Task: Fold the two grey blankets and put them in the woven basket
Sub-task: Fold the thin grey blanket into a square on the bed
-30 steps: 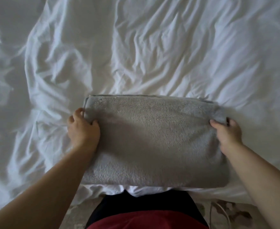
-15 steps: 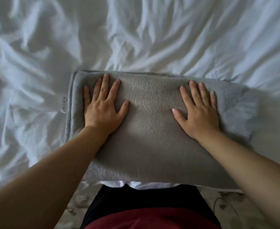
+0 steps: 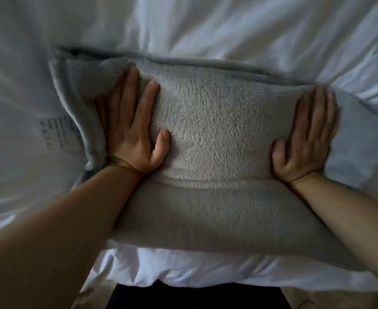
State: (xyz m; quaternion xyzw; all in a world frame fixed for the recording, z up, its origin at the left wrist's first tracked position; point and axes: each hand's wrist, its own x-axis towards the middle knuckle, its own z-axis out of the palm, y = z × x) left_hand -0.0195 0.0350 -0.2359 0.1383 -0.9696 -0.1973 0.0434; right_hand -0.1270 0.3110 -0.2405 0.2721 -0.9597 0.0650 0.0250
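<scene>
A folded grey fleece blanket (image 3: 214,121) lies across the near edge of the bed, several layers thick. My left hand (image 3: 134,132) presses flat on its left part, fingers straight and pointing away from me, with a raised fold of fleece bunched beside the fingers. My right hand (image 3: 306,139) presses flat near the blanket's right end, fingers straight. A white care label (image 3: 58,134) sticks out at the blanket's left edge. No second blanket and no woven basket are in view.
Crumpled white bed sheets (image 3: 228,30) surround the blanket on the far side and on both sides. The bed's near edge (image 3: 183,270) runs below the blanket. My dark clothing (image 3: 197,295) shows at the bottom, close against the bed.
My hands went from gripping the blanket's two ends to pressing flat on top, then slid outward. The view has moved much closer to the blanket.
</scene>
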